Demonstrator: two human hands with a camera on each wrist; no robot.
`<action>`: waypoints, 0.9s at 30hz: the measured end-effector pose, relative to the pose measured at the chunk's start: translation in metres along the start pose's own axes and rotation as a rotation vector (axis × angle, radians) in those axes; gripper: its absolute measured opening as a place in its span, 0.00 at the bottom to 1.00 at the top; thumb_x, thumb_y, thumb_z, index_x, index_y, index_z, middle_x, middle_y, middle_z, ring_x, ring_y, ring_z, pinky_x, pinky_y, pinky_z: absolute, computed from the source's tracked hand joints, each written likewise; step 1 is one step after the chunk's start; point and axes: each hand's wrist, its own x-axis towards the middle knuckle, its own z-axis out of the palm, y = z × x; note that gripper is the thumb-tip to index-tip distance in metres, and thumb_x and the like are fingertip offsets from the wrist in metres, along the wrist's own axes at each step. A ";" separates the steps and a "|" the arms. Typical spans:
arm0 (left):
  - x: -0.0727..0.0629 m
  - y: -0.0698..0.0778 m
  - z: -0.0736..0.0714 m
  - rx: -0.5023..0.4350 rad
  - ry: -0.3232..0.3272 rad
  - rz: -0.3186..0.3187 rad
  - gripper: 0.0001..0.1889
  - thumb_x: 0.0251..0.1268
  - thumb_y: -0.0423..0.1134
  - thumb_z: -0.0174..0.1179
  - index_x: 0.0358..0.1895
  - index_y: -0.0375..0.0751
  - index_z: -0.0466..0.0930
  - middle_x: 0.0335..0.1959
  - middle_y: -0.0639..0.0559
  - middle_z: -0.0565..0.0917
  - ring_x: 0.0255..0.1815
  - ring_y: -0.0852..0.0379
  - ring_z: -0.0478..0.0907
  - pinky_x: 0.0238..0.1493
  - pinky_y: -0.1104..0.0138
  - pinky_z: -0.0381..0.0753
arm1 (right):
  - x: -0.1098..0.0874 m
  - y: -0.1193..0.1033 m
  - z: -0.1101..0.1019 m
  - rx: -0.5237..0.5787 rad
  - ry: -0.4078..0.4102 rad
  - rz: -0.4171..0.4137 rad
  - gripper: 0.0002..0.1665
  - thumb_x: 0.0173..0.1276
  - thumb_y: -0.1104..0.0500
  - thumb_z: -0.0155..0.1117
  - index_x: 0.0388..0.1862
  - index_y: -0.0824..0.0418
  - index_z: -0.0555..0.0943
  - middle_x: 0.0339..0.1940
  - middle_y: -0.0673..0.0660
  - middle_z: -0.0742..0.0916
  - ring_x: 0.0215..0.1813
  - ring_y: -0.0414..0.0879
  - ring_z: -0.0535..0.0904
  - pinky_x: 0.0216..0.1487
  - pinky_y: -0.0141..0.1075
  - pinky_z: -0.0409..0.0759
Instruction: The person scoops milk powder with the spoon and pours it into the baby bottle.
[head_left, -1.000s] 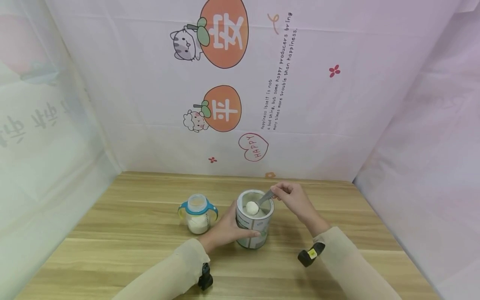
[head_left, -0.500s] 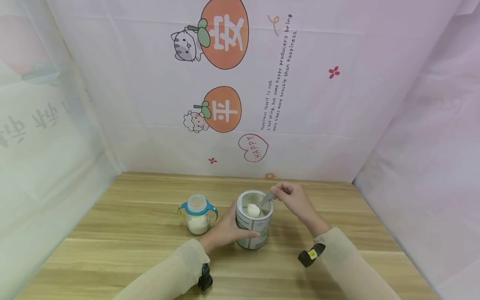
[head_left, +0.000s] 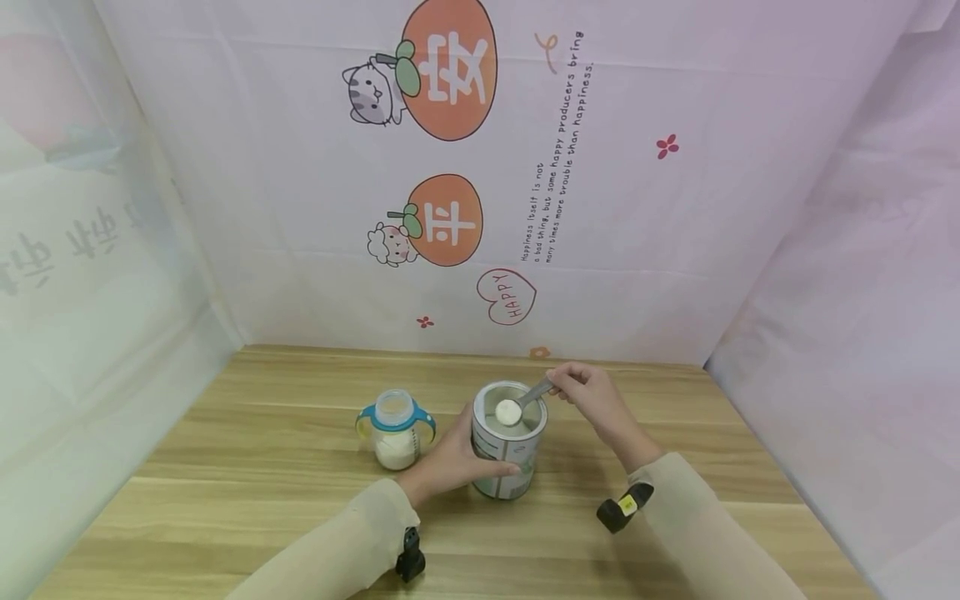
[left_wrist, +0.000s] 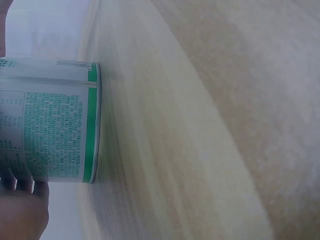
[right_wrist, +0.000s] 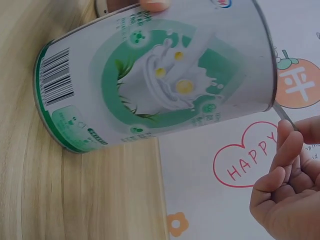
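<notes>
A white and green milk powder can (head_left: 504,467) stands upright on the table with its top uncovered. My left hand (head_left: 453,460) grips it from the left, thumb across the front; in the left wrist view the fingers (left_wrist: 25,210) lie along the printed can (left_wrist: 50,130). By its handle, my right hand (head_left: 592,400) pinches a grey scoop (head_left: 536,392). White powder (head_left: 508,412) fills the scoop's bowl, which sits at the can's mouth. The right wrist view shows thumb and forefinger of the right hand (right_wrist: 290,185) on the handle beside the can's rim.
Left of the can stands an uncapped baby bottle (head_left: 395,433) with a blue collar, two side handles and white powder inside. Printed cloth (head_left: 637,250) closes off the back and both sides of the wooden table (head_left: 300,500).
The scoop has risen slightly within the can's mouth, and the heaped powder in it now looks flatter. My right hand shifted slightly to the right; the left hand and can stayed put.
</notes>
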 end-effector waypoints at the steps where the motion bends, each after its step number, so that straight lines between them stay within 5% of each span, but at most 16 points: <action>1: 0.000 0.000 0.000 0.002 0.002 -0.002 0.53 0.54 0.45 0.78 0.77 0.67 0.49 0.67 0.59 0.70 0.67 0.56 0.69 0.67 0.50 0.66 | 0.001 0.000 -0.001 0.008 -0.005 0.012 0.18 0.76 0.53 0.60 0.45 0.69 0.83 0.34 0.55 0.85 0.41 0.49 0.78 0.48 0.38 0.77; 27: 0.002 -0.001 -0.001 -0.012 -0.020 0.026 0.51 0.55 0.42 0.77 0.77 0.62 0.50 0.67 0.51 0.72 0.66 0.49 0.70 0.66 0.51 0.67 | 0.024 -0.049 0.004 0.048 -0.116 0.021 0.18 0.74 0.50 0.61 0.38 0.67 0.82 0.33 0.53 0.82 0.44 0.49 0.75 0.54 0.40 0.76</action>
